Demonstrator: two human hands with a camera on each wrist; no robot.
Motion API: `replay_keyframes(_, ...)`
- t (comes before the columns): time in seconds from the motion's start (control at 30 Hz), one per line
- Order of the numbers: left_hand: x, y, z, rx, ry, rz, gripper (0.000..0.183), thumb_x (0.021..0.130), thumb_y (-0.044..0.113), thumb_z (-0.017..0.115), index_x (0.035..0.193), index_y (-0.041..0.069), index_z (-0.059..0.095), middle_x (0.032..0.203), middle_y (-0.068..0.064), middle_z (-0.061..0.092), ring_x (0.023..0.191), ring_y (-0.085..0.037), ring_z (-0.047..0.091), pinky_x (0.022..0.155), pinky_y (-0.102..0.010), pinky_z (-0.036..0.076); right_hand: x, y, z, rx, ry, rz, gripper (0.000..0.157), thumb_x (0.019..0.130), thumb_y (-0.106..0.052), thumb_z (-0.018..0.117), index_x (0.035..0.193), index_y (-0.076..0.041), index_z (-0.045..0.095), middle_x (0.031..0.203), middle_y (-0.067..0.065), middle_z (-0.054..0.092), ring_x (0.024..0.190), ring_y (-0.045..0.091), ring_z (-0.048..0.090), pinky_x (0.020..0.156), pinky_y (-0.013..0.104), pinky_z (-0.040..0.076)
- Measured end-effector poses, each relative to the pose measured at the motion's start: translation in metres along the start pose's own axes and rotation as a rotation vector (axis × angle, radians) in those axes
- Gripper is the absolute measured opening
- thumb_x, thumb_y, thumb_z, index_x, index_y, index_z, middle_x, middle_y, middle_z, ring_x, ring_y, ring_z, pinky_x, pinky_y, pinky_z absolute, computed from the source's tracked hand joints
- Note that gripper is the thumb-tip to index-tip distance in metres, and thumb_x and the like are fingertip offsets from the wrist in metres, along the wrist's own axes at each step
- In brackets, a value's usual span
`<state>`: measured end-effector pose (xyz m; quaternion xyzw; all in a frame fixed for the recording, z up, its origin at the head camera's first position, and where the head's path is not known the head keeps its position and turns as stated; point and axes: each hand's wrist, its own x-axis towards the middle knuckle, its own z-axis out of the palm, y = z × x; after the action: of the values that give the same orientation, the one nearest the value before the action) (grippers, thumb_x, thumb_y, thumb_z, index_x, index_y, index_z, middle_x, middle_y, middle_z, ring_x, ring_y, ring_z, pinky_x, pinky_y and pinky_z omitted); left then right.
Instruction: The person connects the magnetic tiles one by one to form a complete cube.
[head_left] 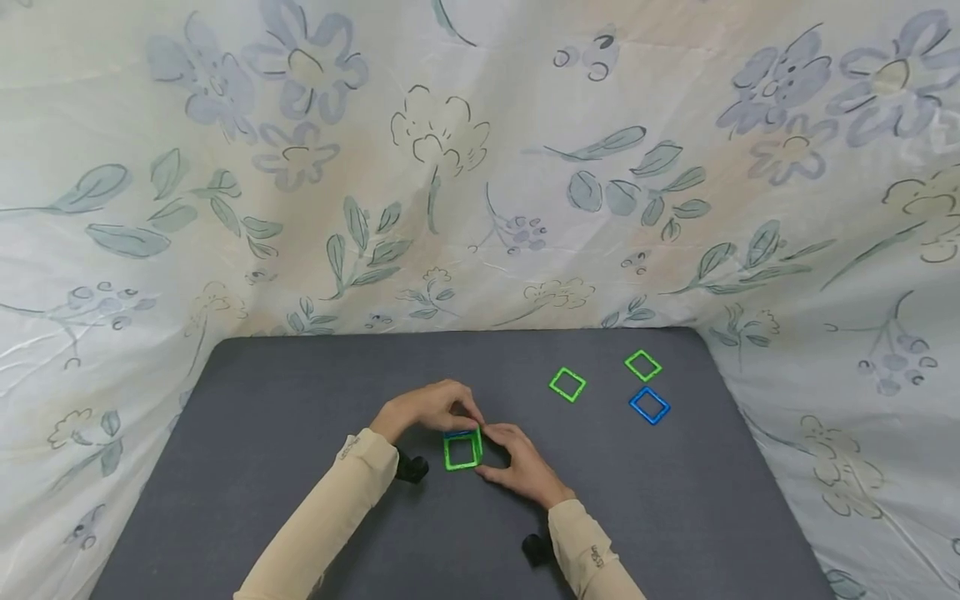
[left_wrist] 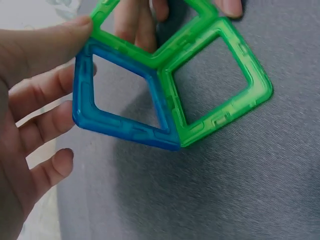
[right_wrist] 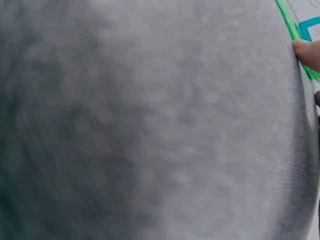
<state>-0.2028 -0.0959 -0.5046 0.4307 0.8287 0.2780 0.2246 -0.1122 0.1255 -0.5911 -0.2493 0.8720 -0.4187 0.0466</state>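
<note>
Between both hands is a joined piece of translucent square frame tiles, meeting at one corner. A blue square tile (left_wrist: 125, 131) is pinched by the left hand (head_left: 435, 406), thumb on its top edge where it meets a green square tile (left_wrist: 120, 46), fingers behind it. Another green square tile (left_wrist: 220, 120) joins along the blue tile's side. From the right, the right hand (head_left: 521, 467) holds the green side of the piece between thumb and fingers. In the right wrist view, only its thumb (right_wrist: 307, 54) on a green edge shows clearly.
On the dark grey table (head_left: 300, 517), to the right, lie a green square tile (head_left: 553, 387), another green square tile (head_left: 628, 363) and a blue square tile (head_left: 634, 407). A flowered cloth (head_left: 480, 250) hangs behind the table and along its sides.
</note>
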Motion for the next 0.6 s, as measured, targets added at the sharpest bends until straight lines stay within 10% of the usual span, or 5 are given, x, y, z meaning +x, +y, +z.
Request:
replay_keyframes(0.27,-0.018,-0.012,0.014,-0.033,0.224,-0.031,0.016,0.097,0.018,0.070,0.104,0.010,0.082,0.090,-0.002,0.073,0.069,-0.001,0.053,0.065,-0.019,0.046,-0.004,0.006,-0.019,-0.063,0.071,0.022,0.066,0.085,-0.020,0.084,0.145,-0.009,0.058,0.134,0.007,0.067,0.125,0.028,0.060,0.104,0.049,0.049)
replay_keyframes(0.6,-0.035,-0.004,0.050,-0.071,0.616,-0.218,0.011,0.094,0.019,0.073,0.096,0.014,0.083,0.076,0.006,0.065,0.058,-0.002,0.044,0.057,-0.019,0.038,-0.018,0.036,-0.085,-0.226,0.437,0.175,0.073,0.075,-0.018,0.092,0.139,-0.001,0.061,0.130,0.023,0.066,0.126,0.044,0.053,0.106,0.061,0.042)
